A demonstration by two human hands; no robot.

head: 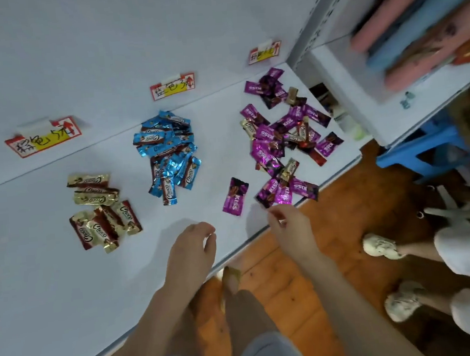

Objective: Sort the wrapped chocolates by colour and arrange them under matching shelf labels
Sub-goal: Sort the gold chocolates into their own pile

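- The white shelf (51, 281) bears three heaps, each below a label on its back wall.
- The purple heap (284, 133) at the right is the widest and loosest. It spreads from the far wall to the near edge under the right label (264, 52).
- The blue heap (168, 152) lies in the middle under the middle label (172, 86).
- The gold-and-brown heap (102, 210) lies at the left, nearer than the left label (43, 137).
- The left hand (191, 253) hovers over the near shelf with its fingers loosely curled, holding nothing.
- The right hand (290, 230) hangs just beside the nearest purple wrappers. Whether its curled fingers pinch anything I cannot tell.
- One purple chocolate (235, 196) lies apart, between the blue and purple heaps.
- Gold strays (290, 169) lie mixed into the purple heap. The sorting looks late, and the next move is likely to pinch these out and carry them left.
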